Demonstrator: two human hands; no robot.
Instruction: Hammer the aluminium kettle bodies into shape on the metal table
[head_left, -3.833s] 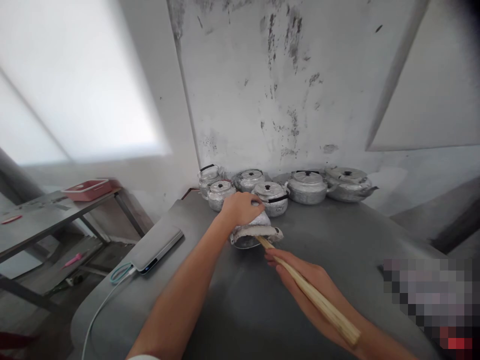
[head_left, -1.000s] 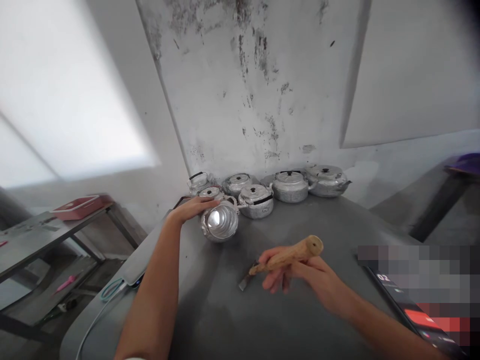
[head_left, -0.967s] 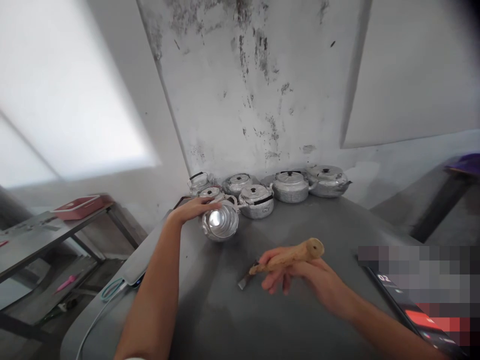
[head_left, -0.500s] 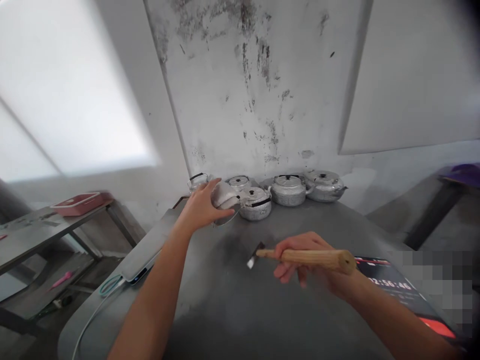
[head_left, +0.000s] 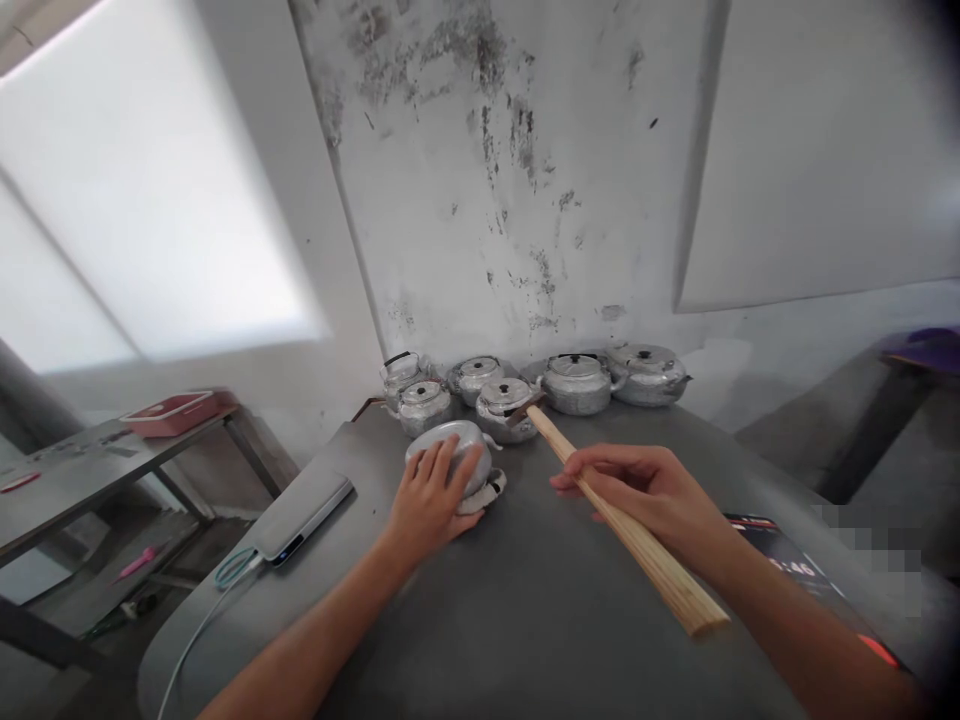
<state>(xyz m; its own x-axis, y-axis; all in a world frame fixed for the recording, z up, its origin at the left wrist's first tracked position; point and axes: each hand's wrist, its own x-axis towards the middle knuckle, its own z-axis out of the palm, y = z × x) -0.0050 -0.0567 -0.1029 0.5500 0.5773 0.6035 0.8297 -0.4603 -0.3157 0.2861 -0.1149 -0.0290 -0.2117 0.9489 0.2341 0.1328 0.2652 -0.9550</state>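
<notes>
Grasps hammer (head_left: 637,543) by its wooden handle in curled fingers of right hand (head_left: 652,495), with head near lidded kettles (head_left: 576,390). Lays spread fingers of left hand (head_left: 427,502) across tipped kettle (head_left: 469,435) on table (head_left: 495,610); cannot tell whether gripping. Hides kettle contents beneath lids

The table (head_left: 510,620) in front of me has a smooth grey top with a rounded near left corner, and along its far end I see six silvery kettles (head_left: 576,385), four clustered toward the left and two side by side toward the right. Nearer than that cluster, a seventh kettle (head_left: 444,436) sits under my left hand (head_left: 427,500), tipped with its rounded base showing. A power bank (head_left: 304,515) trailing a white cable (head_left: 187,645) lies flat on the left, and on the right lies a dark phone (head_left: 780,545), partly hidden by my right forearm (head_left: 810,640).
</notes>
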